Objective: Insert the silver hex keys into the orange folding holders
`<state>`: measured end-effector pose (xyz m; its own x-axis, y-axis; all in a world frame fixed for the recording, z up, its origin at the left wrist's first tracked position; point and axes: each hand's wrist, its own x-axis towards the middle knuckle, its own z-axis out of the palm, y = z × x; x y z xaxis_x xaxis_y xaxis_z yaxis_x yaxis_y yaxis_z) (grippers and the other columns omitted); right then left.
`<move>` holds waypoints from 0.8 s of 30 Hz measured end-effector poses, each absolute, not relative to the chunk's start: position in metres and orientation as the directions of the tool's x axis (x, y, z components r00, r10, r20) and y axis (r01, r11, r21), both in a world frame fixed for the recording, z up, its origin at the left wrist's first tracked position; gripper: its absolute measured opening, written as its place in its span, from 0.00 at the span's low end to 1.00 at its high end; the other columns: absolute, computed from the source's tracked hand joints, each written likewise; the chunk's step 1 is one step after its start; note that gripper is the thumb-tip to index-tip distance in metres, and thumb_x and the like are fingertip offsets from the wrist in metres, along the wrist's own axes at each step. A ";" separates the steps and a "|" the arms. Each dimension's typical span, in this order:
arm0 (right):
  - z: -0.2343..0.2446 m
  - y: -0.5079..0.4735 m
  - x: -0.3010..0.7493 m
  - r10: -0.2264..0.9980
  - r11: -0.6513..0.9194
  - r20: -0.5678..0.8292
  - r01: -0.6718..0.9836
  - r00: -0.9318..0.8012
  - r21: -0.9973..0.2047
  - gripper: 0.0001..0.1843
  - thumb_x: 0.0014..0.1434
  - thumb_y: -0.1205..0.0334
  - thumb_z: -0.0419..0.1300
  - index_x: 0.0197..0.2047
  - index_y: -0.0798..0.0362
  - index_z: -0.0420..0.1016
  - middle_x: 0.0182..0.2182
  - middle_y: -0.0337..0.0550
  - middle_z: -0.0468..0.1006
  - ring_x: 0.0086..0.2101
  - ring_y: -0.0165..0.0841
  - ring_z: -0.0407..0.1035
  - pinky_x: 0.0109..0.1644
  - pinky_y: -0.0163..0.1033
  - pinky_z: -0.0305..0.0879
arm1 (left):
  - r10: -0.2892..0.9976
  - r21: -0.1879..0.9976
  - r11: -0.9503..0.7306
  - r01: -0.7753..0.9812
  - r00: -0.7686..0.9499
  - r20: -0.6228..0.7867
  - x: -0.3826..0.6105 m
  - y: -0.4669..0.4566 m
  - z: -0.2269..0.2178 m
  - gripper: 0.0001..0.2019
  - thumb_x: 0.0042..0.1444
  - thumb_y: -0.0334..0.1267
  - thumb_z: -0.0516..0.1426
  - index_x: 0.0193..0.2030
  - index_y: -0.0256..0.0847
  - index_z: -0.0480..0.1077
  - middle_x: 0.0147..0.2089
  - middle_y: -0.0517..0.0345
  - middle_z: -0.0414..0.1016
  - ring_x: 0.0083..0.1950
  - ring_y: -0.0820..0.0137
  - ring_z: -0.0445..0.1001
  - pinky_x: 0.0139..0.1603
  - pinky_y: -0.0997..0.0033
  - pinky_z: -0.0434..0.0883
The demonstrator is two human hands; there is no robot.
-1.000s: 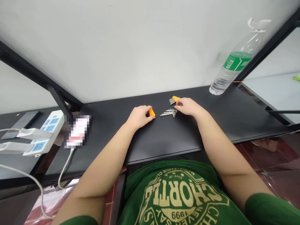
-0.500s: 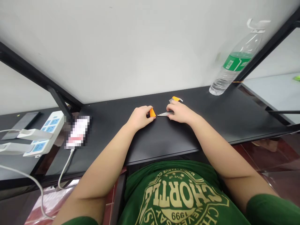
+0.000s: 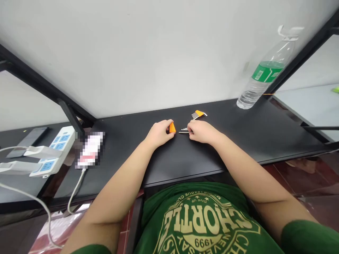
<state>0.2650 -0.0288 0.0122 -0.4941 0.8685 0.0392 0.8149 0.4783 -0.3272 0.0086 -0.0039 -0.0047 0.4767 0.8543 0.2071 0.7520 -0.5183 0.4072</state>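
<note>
My left hand is closed around a small orange plastic holder, wedge-shaped where it shows between thumb and fingers. To its right, my right hand pinches a thin metal hex key that points left at the holder, with a small gap between them. Other metal hex keys show just behind that one; whether they are gripped or lying on the table I cannot tell. Beyond my right hand lies a second orange holder with several hex keys fanned out of it.
Both hands are over a black table against a pale wall. A large water bottle stands at the back right. At left are a blurred-out phone on a white cable and a power strip with plugs.
My right hand's fingers have curled in more, and one hex key now sticks out in front of the others. More of the second orange holder shows behind it. The left hand keeps its hold.
</note>
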 end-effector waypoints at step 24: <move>-0.003 -0.015 0.279 0.697 0.716 0.477 0.495 -0.535 -0.492 0.11 0.70 0.69 0.58 0.38 0.50 0.80 0.38 0.46 0.83 0.41 0.40 0.76 0.48 0.46 0.71 | 0.875 0.516 -0.481 0.709 0.430 0.225 0.009 -0.006 -0.005 0.19 0.56 0.44 0.65 0.54 0.45 0.76 0.41 0.59 0.80 0.39 0.66 0.76 0.46 0.65 0.72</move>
<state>0.2794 -0.0155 -0.0029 -0.5354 0.6973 0.4765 0.4945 0.7162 -0.4924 0.0085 -0.0058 -0.0048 0.4296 0.8746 0.2249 0.7091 -0.4809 0.5156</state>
